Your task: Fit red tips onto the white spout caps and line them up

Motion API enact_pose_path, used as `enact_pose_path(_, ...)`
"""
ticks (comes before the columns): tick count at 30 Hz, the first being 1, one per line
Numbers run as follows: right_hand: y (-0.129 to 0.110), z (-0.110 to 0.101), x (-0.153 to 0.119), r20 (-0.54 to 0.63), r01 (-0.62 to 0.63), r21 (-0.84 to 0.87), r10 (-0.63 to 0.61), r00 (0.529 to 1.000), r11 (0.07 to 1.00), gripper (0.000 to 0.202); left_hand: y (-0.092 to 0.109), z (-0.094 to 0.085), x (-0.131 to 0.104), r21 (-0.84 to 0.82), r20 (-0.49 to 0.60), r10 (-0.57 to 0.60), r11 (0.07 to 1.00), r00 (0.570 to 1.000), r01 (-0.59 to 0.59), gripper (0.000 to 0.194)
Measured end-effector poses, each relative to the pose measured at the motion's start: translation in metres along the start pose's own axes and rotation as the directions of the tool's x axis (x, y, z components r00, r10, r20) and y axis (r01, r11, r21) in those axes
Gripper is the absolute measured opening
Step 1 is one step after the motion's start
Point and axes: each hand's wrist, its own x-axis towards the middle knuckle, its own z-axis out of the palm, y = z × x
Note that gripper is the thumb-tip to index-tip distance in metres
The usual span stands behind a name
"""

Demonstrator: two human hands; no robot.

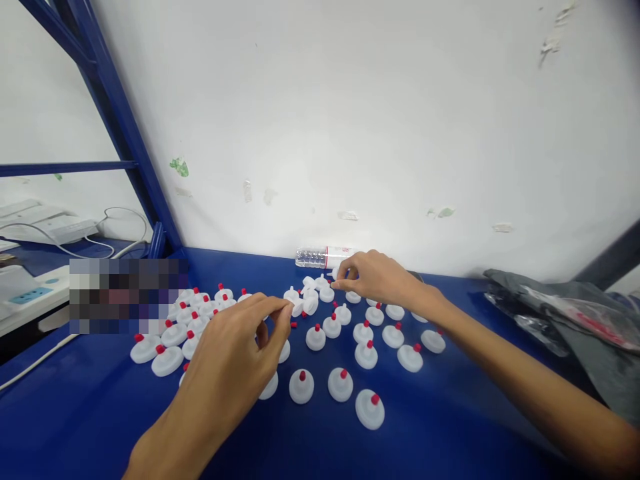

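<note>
White round plastic caps with nozzles, many with red tips, are spread over the blue table. My left hand (240, 347) is closed in a pinch, thumb against index finger, at the left side of a small heap of white caps without red tips (310, 303). Whatever is between those fingertips is too small to make out. Over the heap's right edge, my right hand (377, 275) also pinches, close to a white cap (327, 293); its fingertips hide what they grip. Red-tipped caps (301, 387) stand in front of both hands, and a loose red tip (293, 325) lies near my left fingertips.
A clear bottle (311, 257) lies against the white wall. Grey fabric and plastic bags (565, 320) are at the right. On the left are a blue metal frame (107, 100), a power strip (33, 295), cables and a pixelated patch. More red-tipped caps (175, 333) cluster left.
</note>
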Motion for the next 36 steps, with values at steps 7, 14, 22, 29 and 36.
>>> enact_pose_path(7, 0.010, 0.006, 0.005, 0.069, 0.071, 0.009, -0.072, 0.995, 0.997, 0.014, 0.001, 0.000, -0.001, 0.003, 0.006, 0.001, 1.000, 1.000, -0.001, 0.028)
enact_pose_path(14, 0.013, 0.029, 0.012, 0.176, 0.118, 0.053, -0.126, 0.976, 0.992, 0.006, -0.001, 0.001, 0.001, 0.013, 0.014, 0.012, 1.000, 1.000, -0.012, 0.028)
enact_pose_path(22, 0.011, 0.004, 0.003, 0.121, 0.130, 0.043, -0.134, 0.984, 0.991, 0.008, -0.001, 0.000, 0.000, 0.011, 0.006, 0.011, 1.000, 1.000, -0.011, 0.028)
enact_pose_path(29, 0.008, -0.022, -0.010, 0.265, 0.084, 0.198, -0.135, 0.955, 0.977, 0.012, 0.000, 0.000, 0.000, 0.014, 0.017, 0.020, 1.000, 1.000, -0.020, 0.028)
enact_pose_path(36, 0.013, -0.012, -0.005, 0.327, 0.070, 0.284, -0.165, 0.931, 0.956, 0.008, -0.001, 0.000, -0.001, 0.012, 0.023, 0.028, 1.000, 0.999, -0.029, 0.025)
